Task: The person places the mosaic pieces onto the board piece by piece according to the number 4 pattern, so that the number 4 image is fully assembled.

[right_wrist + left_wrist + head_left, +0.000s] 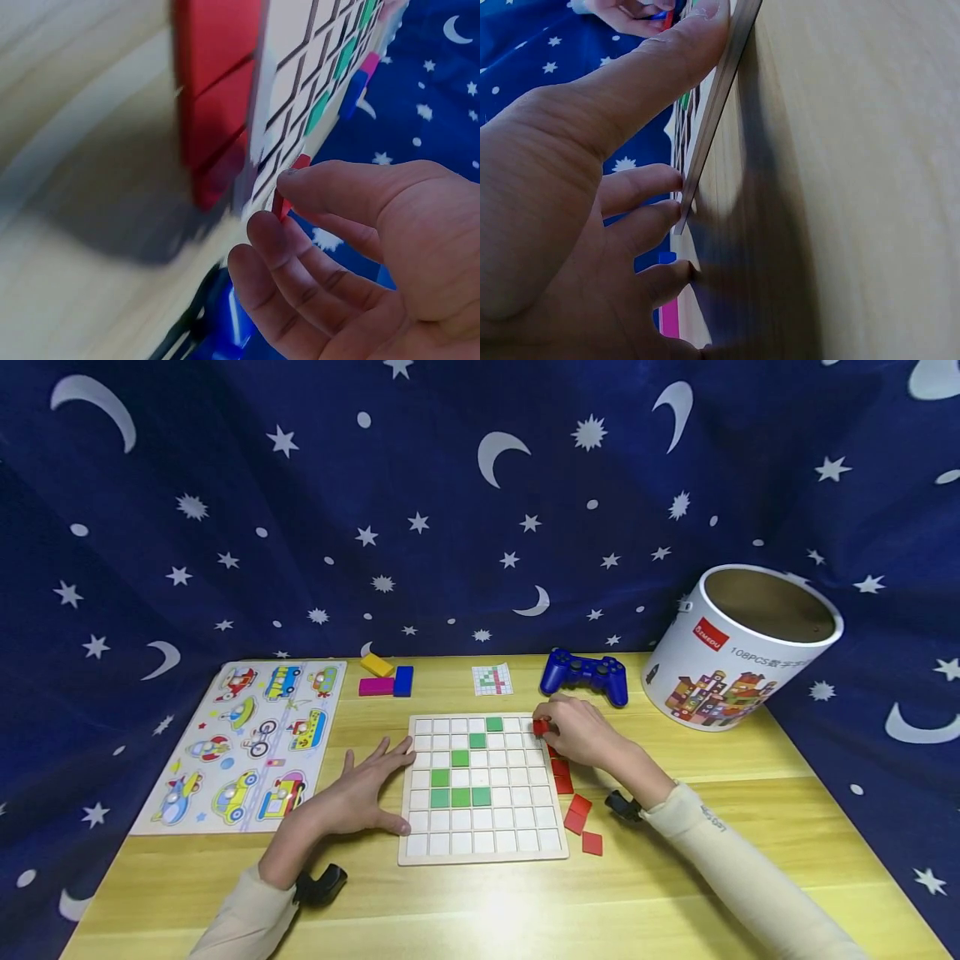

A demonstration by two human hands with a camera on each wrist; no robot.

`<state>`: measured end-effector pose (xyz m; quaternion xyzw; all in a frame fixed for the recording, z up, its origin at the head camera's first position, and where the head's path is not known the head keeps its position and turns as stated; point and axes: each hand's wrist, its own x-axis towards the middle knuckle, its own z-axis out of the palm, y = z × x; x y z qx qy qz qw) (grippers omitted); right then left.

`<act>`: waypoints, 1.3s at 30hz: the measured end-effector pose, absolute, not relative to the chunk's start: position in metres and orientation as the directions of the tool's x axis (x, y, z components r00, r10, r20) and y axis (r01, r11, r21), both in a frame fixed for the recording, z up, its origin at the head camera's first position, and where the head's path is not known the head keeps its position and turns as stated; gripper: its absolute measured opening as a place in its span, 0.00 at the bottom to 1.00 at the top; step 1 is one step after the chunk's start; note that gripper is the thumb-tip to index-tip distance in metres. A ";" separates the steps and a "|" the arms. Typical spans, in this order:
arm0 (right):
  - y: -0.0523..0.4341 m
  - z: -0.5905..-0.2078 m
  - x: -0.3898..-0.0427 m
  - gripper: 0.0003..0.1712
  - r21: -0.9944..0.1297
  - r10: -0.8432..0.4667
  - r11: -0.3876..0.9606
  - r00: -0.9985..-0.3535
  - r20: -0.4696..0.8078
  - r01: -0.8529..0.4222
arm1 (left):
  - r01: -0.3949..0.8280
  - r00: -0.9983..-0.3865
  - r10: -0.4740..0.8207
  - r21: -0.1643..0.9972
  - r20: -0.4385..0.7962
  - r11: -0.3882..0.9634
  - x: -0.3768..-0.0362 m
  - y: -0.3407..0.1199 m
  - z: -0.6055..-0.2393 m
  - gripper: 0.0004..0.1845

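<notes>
head: high, forward-down, wide | wrists: close, tilted, low, toward backdrop [337, 485] | all share grid board [461, 843]

Left hand [358, 795] spread, thumb [392, 823] apart from 4 fingers [388, 763]; right hand [579, 730] in pinch; 2 forearms [742, 870] angled inward.

Dark blue cloth [420, 443] swept across the back and down both sides, pale moons [488, 456] and stars [588, 433] everywhere! Below stretched the yellowish wood-grained worktop [675, 910], and light glared white off its near part!
</notes>
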<state>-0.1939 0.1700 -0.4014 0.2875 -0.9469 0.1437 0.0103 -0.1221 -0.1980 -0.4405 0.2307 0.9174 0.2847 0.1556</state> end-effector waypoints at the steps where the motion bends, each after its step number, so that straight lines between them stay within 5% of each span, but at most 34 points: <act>1: 0.167 -0.401 -0.193 0.16 -0.268 -0.550 0.787 -0.829 0.102 -0.556 | 0.331 -0.846 0.510 0.593 -0.159 0.734 -0.122 -0.198 -0.440 0.57; 39: 0.105 -0.406 -0.195 0.09 -0.242 -0.657 0.722 -0.752 0.055 -0.649 | 0.328 -0.848 0.505 0.590 -0.159 0.738 -0.122 -0.199 -0.440 0.57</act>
